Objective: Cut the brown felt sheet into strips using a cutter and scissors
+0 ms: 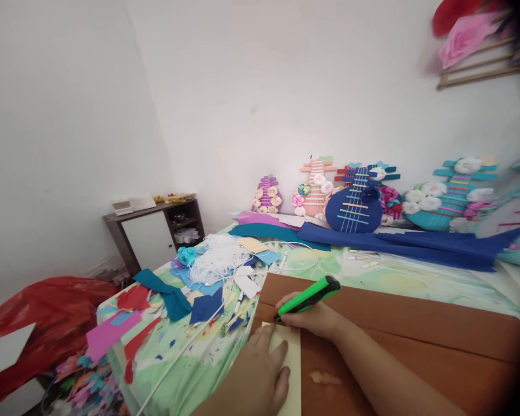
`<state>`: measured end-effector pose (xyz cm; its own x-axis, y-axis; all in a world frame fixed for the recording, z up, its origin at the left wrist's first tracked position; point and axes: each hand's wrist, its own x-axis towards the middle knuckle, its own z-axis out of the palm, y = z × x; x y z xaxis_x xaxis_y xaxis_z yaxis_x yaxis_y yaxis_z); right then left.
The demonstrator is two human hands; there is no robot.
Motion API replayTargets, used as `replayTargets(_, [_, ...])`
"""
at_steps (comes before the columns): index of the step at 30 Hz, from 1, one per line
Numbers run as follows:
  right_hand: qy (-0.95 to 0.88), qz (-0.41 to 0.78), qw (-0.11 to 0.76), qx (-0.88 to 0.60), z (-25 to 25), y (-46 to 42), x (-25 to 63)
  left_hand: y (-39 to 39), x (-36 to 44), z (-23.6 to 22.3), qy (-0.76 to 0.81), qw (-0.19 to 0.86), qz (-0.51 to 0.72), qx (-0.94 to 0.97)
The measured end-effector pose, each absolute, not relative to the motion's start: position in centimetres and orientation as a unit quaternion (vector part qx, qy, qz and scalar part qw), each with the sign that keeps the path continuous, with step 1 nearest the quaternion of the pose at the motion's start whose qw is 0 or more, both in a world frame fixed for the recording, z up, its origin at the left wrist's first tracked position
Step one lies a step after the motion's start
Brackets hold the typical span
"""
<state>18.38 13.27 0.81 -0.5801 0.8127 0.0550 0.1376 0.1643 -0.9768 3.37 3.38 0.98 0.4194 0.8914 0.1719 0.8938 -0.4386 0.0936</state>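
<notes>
My right hand (309,316) grips a thick green marker (305,299) with black parts. Its dark tip points down at the brown sheet (385,341), close to the upper end of a cream paper strip (295,346). Over that strip lies my left hand (260,364), fingers stretched out and pressing it against the brown sheet. A thin line or fold runs along the brown sheet's length, and a small pale mark (325,378) shows on its surface near my right forearm.
White cord (223,258) lies tangled among paper scraps (207,306) on the green-patterned tablecloth (177,352). Blue strips (416,245) and several lute-shaped crafts (354,205) line the wall side. A small cabinet (149,240) and a red plastic bag (56,306) are at left.
</notes>
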Motion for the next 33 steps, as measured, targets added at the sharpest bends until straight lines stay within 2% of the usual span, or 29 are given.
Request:
replayTargets(9, [-0.714, 0.538, 0.301, -0.332, 0.6, 13.2, 18.3, 3.3, 3.5, 1.2, -0.536, 0.006, -0.092, -0.839])
replayTargets(16, [-0.691, 0.584, 0.307, -0.296, 0.1, 13.9, 18.9, 3.7, 3.4, 0.8, -0.522, 0.028, -0.070, -0.849])
replayTargets(24, [-0.691, 0.575, 0.296, -0.323, -0.1, 14.2, 18.7, 4.1, 3.3, 0.3, -0.515, 0.068, -0.061, -0.852])
replayTargets(29, [-0.655, 0.617, 0.293, -0.323, 0.1, 14.4, 19.3, 4.1, 3.4, 0.4, -0.507, 0.069, -0.034, -0.859])
replayTargets(33, [-0.652, 0.628, 0.279, -0.321, 0.0, 14.5, 19.4, 4.0, 3.3, 0.4, -0.510, 0.061, -0.066, -0.856])
